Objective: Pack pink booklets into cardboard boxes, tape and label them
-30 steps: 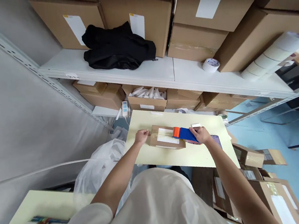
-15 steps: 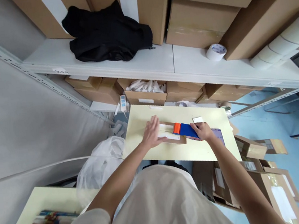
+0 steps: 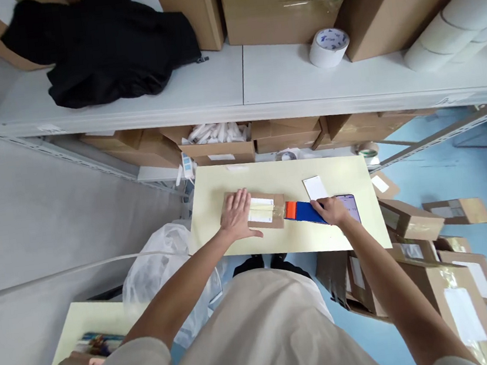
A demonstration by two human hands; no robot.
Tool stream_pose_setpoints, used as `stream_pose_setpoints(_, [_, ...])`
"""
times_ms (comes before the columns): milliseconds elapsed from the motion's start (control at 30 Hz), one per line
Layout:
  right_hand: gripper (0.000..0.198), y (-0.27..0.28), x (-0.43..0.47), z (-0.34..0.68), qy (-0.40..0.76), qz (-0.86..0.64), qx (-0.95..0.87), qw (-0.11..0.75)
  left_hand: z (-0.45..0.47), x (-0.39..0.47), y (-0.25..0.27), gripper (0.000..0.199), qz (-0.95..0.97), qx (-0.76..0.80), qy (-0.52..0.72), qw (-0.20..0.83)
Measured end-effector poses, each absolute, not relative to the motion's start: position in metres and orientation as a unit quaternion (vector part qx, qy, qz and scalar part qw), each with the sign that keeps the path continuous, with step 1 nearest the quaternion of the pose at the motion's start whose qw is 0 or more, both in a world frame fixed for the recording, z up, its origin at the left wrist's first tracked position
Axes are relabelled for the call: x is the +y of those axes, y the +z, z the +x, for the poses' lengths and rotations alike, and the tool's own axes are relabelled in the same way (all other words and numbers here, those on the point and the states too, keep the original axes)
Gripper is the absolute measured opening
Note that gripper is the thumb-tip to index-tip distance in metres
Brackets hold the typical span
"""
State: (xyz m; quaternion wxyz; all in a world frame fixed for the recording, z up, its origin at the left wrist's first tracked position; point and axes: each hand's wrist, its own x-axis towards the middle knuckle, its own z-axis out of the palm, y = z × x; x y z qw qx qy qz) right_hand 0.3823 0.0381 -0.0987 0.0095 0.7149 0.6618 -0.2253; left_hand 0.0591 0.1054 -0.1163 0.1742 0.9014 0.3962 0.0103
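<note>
A small brown cardboard box with a white label lies flat on the pale yellow table. My left hand lies flat on the box's left end, fingers spread. My right hand grips a blue and orange tape dispenser, whose orange end touches the box's right edge. A strip of clear tape runs across the box's top.
A white card and a phone lie on the table by my right hand. A shelf behind holds a tape roll, black clothing and large boxes. Open cartons lie on the blue floor at right; a plastic bag at left.
My left hand moved from the box's left end to lie flat on its top. The dispenser slid right across the box to its right edge. The camera tilted down.
</note>
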Motion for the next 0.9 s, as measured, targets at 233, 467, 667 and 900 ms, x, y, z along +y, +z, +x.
stream_pose_setpoints(233, [0.060, -0.117, 0.057, 0.378, -0.282, 0.693, 0.663, -0.035, 0.122, 0.089, -0.113, 0.108, 0.932, 0.317, -0.039, 0.170])
stream_pose_setpoints(467, [0.063, -0.098, 0.043, 0.396, -0.264, 0.720, 0.637, 0.078, 0.121, 0.093, -0.107, 0.097, 0.930, 0.307, -0.079, 0.187])
stream_pose_setpoints(667, [0.039, -0.075, 0.066, 0.319, -0.222, 0.718, 0.647, 0.127, 0.138, 0.085, -0.106, 0.074, 0.914, 0.360, -0.105, 0.152])
stream_pose_setpoints(900, [0.052, -0.097, 0.016, 0.356, -0.156, 0.792, 0.589, 0.024, 0.128, 0.084, -0.098, 0.098, 0.882, 0.393, -0.009, 0.261])
